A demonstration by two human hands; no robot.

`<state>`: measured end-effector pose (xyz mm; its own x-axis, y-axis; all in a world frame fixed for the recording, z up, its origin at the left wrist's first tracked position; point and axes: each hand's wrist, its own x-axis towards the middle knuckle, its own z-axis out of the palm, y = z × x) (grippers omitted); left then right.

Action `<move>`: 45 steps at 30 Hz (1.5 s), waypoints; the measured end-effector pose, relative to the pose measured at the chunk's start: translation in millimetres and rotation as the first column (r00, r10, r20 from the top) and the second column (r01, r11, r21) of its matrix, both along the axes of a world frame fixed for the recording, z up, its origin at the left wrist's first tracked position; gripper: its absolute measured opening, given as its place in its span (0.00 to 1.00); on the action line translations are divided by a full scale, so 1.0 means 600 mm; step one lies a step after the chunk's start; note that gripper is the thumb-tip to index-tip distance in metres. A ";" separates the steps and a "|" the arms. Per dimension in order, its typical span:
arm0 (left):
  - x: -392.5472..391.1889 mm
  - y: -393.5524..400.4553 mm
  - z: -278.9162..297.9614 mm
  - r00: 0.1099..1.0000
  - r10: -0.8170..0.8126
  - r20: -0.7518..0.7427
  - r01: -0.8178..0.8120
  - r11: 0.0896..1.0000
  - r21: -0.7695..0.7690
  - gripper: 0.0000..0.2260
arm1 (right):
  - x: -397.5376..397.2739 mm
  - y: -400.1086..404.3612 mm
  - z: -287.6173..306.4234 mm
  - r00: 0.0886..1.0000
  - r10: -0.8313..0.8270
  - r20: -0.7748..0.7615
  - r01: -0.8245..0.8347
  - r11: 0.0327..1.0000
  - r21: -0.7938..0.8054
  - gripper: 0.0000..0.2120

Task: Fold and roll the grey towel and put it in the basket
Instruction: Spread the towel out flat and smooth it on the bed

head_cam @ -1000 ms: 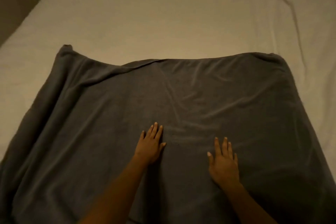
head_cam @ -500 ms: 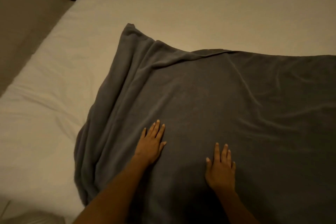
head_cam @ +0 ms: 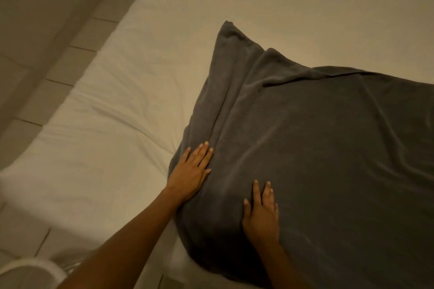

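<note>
Here, the left hand (head_cam: 190, 171) and right hand (head_cam: 261, 213) are pressing flat, grip open and holding nothing, on the grey towel (head_cam: 328, 148) lying across the bed (head_cam: 112, 124).

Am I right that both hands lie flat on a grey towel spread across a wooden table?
Not quite. The head view shows the left hand and right hand lying flat on the grey towel, but it is spread across a white bed, not a wooden table.

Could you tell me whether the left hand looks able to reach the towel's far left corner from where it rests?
Probably yes: the left hand lies flat on the grey towel, and nothing blocks the corner.
</note>
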<state>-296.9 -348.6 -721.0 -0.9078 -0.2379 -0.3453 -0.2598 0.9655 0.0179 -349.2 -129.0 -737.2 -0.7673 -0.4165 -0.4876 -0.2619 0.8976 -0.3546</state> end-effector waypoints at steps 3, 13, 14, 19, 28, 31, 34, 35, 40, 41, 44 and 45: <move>0.039 -0.045 0.009 0.999 0.009 -0.052 -0.008 1.000 0.005 0.28 | 0.041 -0.038 0.013 0.996 0.087 -0.012 -0.088 0.996 -0.020 0.27; 0.099 -0.142 -0.017 1.000 -0.018 0.019 0.018 1.000 -0.013 0.27 | 0.175 -0.143 0.032 0.971 0.237 -0.016 -0.237 0.972 -0.001 0.34; 0.093 -0.143 -0.019 1.000 -0.029 0.010 0.030 0.999 -0.025 0.29 | 0.180 -0.147 0.028 0.972 0.233 -0.018 -0.232 0.973 0.007 0.36; 0.058 -0.138 -0.019 0.999 -0.033 0.009 0.033 0.999 0.008 0.32 | 0.181 -0.149 0.015 0.962 0.269 -0.054 -0.265 0.962 0.073 0.32; -0.057 -0.137 0.005 0.965 -0.042 -0.259 0.072 0.991 0.108 0.15 | 0.088 -0.065 0.025 0.952 0.011 -0.305 -0.027 0.998 -0.050 0.25; -0.134 -0.115 0.013 0.943 -0.158 -0.294 0.178 0.983 0.044 0.13 | 0.020 -0.030 0.045 0.924 -0.093 -0.371 0.079 0.995 -0.054 0.27; -0.218 -0.069 0.038 0.927 -0.176 -0.332 0.192 0.981 0.016 0.12 | -0.053 0.005 0.054 0.898 -0.142 -0.417 0.147 0.989 -0.021 0.27; -0.247 -0.052 0.046 0.920 -0.169 -0.354 0.184 0.983 0.010 0.12 | -0.077 0.017 0.053 0.894 -0.160 -0.420 0.171 0.985 -0.010 0.27; -0.338 -0.012 0.051 0.949 -0.151 -0.278 0.156 0.988 -0.007 0.16 | -0.165 0.059 0.027 0.930 -0.182 -0.321 0.201 0.979 0.027 0.22; -0.340 -0.010 0.042 0.955 -0.166 -0.246 0.169 0.986 -0.012 0.16 | -0.173 0.063 0.019 0.938 -0.180 -0.296 0.203 0.978 0.047 0.22; -0.323 -0.015 0.012 0.956 -0.169 -0.241 0.175 0.985 0.004 0.18 | -0.186 0.068 -0.001 0.951 -0.190 -0.243 0.212 0.975 0.067 0.20; -0.313 -0.016 0.005 0.949 -0.170 -0.265 0.176 0.984 -0.003 0.20 | -0.188 0.067 -0.007 0.953 -0.195 -0.233 0.214 0.975 0.059 0.19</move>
